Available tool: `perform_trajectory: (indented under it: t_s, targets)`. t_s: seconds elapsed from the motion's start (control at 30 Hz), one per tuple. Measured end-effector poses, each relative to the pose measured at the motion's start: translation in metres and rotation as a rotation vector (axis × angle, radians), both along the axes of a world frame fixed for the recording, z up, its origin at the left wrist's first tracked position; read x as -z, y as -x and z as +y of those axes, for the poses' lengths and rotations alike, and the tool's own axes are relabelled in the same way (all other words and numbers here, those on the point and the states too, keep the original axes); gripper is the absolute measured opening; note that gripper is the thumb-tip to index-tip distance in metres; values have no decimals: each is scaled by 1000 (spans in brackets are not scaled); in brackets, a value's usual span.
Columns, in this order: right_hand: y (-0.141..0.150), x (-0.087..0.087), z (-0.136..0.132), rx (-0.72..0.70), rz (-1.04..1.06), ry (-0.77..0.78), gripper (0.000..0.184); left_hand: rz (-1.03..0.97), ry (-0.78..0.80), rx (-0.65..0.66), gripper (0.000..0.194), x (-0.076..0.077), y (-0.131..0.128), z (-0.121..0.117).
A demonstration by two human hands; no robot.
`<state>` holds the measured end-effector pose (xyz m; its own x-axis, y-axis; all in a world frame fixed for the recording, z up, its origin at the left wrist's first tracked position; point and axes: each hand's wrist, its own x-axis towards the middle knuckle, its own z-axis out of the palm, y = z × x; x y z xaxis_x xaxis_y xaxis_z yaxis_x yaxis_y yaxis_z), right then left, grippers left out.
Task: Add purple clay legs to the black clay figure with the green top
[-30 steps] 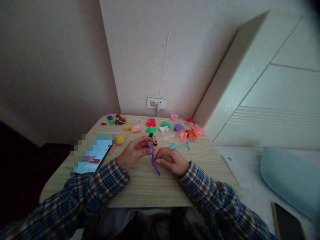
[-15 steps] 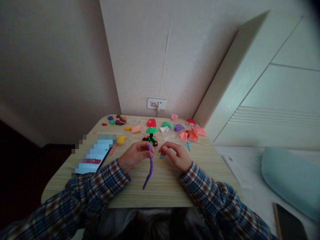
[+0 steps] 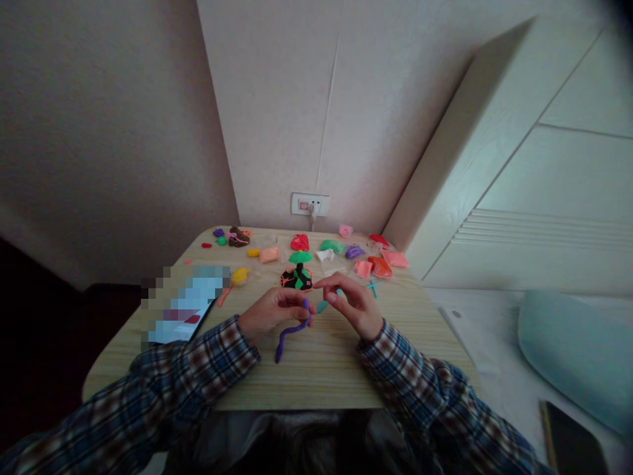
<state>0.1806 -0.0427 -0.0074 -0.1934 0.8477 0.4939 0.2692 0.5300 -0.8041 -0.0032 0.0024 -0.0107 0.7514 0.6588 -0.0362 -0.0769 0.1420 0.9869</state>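
Note:
My left hand (image 3: 270, 310) pinches a purple clay strip (image 3: 291, 328) near its upper end; the rest bends down and to the left, its lower end over the table. My right hand (image 3: 353, 303) has its index finger stretched toward a black clay figure (image 3: 297, 280) with green patches, orange edging and a green top. The fingertip is at the figure's right edge; whether it touches I cannot tell. Nothing shows in that hand. Under it, partly hidden, lies a teal piece (image 3: 322, 306), perhaps a modelling tool. A teal cross-shaped tool (image 3: 373, 287) lies to its right.
Bags of coloured clay, such as a red one (image 3: 299, 242) and a purple one (image 3: 354, 252), are spread across the table's back. A phone or tablet (image 3: 198, 297), partly blurred out, lies at left beside a yellow lump (image 3: 240, 276). A wall socket (image 3: 310, 204) holds a plug.
My left hand has come slightly down and right, and the purple strip now bends more. My right index finger has straightened toward the black figure.

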Motion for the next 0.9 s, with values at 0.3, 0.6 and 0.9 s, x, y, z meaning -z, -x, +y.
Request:
perform_trajectory:
  t_s: [0.3,0.6,0.9]
  targets:
    - [8,2,1,-180,62,93,27,-6,75,27,29,2,-8,-5]
    - [3,7,6,-83,380,251,19,-28,129,158,25,0,-6,-10]
    - [2,12,9,-190,461,361,20,-2,105,113,26,3,-7,-9]
